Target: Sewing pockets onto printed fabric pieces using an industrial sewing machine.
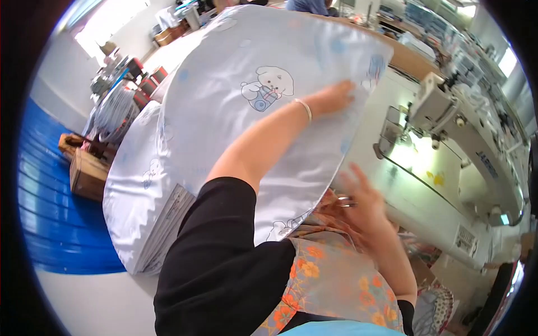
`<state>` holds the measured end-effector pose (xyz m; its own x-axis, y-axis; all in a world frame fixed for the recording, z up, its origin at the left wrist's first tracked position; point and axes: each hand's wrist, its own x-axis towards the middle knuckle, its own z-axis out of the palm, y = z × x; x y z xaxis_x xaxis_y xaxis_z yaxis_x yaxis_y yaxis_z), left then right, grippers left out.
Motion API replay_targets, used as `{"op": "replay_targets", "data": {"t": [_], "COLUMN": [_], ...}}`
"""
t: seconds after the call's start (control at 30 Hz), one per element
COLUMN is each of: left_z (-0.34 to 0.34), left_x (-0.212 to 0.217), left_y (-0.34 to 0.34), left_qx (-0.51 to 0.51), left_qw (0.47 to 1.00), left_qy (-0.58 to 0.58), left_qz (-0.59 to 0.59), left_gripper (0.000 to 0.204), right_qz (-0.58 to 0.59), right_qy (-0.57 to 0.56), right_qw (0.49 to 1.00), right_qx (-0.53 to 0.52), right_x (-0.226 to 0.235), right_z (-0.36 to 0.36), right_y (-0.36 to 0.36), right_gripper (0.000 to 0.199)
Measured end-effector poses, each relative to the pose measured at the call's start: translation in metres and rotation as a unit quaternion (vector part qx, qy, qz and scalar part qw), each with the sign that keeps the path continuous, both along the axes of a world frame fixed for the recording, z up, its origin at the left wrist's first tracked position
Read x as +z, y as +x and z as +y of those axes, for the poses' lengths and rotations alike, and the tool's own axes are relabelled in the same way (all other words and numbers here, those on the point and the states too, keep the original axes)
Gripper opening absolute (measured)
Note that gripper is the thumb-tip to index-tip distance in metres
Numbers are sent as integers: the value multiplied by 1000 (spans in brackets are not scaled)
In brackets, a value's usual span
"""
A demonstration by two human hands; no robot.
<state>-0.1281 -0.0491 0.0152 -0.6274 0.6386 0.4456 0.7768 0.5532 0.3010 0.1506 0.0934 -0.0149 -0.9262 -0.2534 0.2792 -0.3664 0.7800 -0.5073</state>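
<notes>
The left hand (335,96) lies flat, fingers spread, on the far part of a pale blue, glossy fabric piece printed with small cartoon puppies (263,84), which is lifted and stretched in front of the person, above the desk and beside the white industrial sewing machine (448,129). A thin bracelet (304,108) is on that wrist. The right hand (361,201) is lower, at the near edge of the same fabric; its fingers are partly curled around small metal thread snips (344,200), but the picture is blurred there, so I cannot tell if it also pinches the cloth.

I judge that the person is turning or spreading the piece to check or trim it. To do this well, the flat hand should keep the slippery cloth tight without wrinkles, and the snips should stay pointed away from the fabric face, cutting only loose threads at the seam. The satin slides easily, so a slow, even pull is better than a quick one.

Under the lifted piece there is a tall stack of similar pale blue fabric pieces (134,213) on the white desk (84,302). The floor (50,213) on the left is bright blue, with a brown cardboard box (87,173) standing on it. Farther back are more work stations and a bright window (106,22). The person wears a black sleeve (218,263) and a flowered apron (336,280)
</notes>
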Motion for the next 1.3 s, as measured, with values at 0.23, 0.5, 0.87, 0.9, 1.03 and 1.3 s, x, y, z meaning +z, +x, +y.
{"op": "replay_targets", "data": {"t": [0.23, 0.5, 0.87, 0.9, 1.03, 1.3], "left_z": [21, 75, 111, 107, 38, -213], "left_x": [-16, -16, -4, -5, -10, -18], "left_y": [19, 83, 57, 56, 38, -33], "left_qx": [-86, -242, -174, -204, -229, 377], "left_qw": [995, 962, 978, 973, 961, 900], "left_qy": [-41, -115, -113, -103, -145, -216], "left_qz": [-43, 60, 28, 19, -45, 43], "left_gripper": [44, 44, 43, 43, 40, 50], "right_qz": [51, 147, 54, 40, -27, 2], "right_qy": [77, -22, -81, -112, -157, -218], "right_qw": [994, 985, 977, 976, 972, 942], "right_qx": [54, -90, -189, -180, -171, -254], "right_x": [1, 2, 1, 2, 12, -11], "right_z": [-55, 43, 99, 113, 164, 188], "right_y": [-17, 22, 4, 12, 88, 159], "right_gripper": [44, 37, 33, 29, 21, 26]}}
